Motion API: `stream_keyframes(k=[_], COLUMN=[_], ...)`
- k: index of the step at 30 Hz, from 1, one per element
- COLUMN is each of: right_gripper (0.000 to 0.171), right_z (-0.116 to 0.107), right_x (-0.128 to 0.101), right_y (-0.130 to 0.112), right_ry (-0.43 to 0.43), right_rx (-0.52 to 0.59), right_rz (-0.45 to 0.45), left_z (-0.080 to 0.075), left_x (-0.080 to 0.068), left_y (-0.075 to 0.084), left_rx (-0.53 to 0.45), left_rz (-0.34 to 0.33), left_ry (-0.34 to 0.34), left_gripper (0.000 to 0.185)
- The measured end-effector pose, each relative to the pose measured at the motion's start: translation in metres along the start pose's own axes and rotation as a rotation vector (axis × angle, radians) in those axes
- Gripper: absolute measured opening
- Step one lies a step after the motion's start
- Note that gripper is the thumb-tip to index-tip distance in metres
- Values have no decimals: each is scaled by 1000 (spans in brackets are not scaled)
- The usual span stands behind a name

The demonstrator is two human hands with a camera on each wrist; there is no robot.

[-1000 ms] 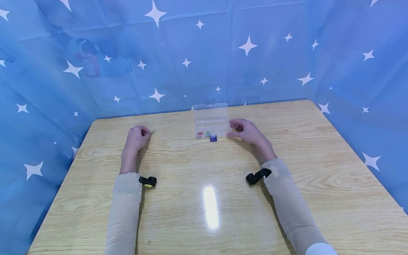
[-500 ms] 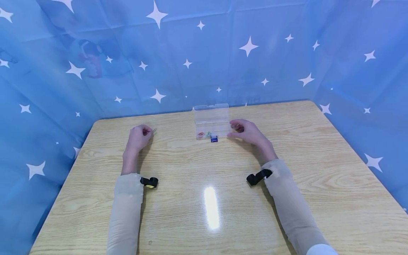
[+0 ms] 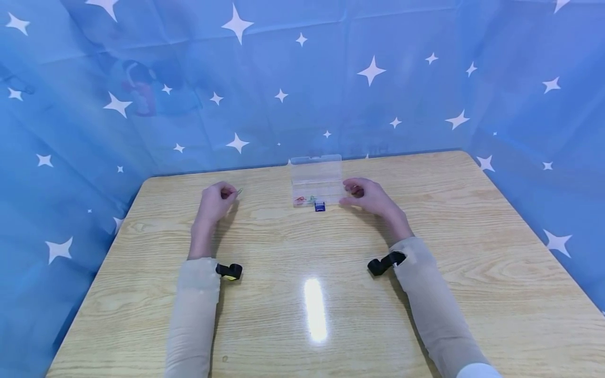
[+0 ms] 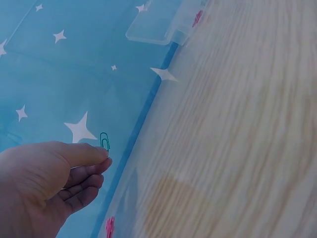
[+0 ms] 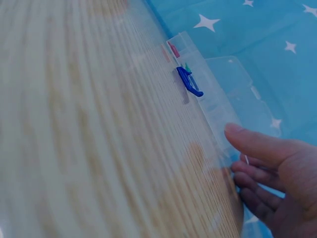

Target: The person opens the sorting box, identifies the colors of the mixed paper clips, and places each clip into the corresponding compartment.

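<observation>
Small green wire paper clip (image 4: 104, 141): pinched between thumb and fingertips of the left hand (image 3: 216, 202), lifted off the light wood-grain table (image 3: 302, 294), well to the left of the clear plastic compartment box (image 3: 316, 178).

Change over the last second: the left hand has drifted slightly toward the box, clip in the same pinch throughout. I read this as the carry underway, not yet at the box.

Right hand (image 3: 368, 197): just right of the box, fingers loosely curved, thumb at the box's near right corner; holds nothing. No real shift since before.

Box: lid open, hinged up behind; a blue clasp (image 5: 189, 82) at its near edge, red and green clips inside at its near left.

View notes: the head view shows only a speck at the left fingertips; the left wrist view makes out the clip's colour and shape. The right wrist view shows the thumb (image 5: 257, 144) extended along the box wall; contact uncertain.

Behind the box: blue star-printed cloth backdrop (image 3: 302, 79).
</observation>
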State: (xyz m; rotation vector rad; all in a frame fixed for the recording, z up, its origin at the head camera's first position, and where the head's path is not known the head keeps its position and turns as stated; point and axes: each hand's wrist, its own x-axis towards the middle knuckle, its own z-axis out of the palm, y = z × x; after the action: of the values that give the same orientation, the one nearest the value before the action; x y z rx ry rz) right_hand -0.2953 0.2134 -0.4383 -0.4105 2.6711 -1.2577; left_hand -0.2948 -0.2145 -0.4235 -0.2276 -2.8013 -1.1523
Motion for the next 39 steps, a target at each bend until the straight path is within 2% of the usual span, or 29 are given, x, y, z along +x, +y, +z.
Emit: stream_keyframes(k=[8, 21, 39], right_gripper=[67, 66, 66], right_z=[-1, -1, 1], right_x=[-1, 0, 2], right_y=[-1, 1, 3], right_ry=[0, -2, 12], right_rx=[-18, -3, -9], right_rz=[-3, -7, -10], left_z=[6, 26, 67], left_x=[0, 4, 10], left_y=[17, 48, 83], left_rx=[-56, -129, -202], left_rz=[57, 126, 157], left_ry=[17, 9, -77], left_gripper=[16, 12, 11])
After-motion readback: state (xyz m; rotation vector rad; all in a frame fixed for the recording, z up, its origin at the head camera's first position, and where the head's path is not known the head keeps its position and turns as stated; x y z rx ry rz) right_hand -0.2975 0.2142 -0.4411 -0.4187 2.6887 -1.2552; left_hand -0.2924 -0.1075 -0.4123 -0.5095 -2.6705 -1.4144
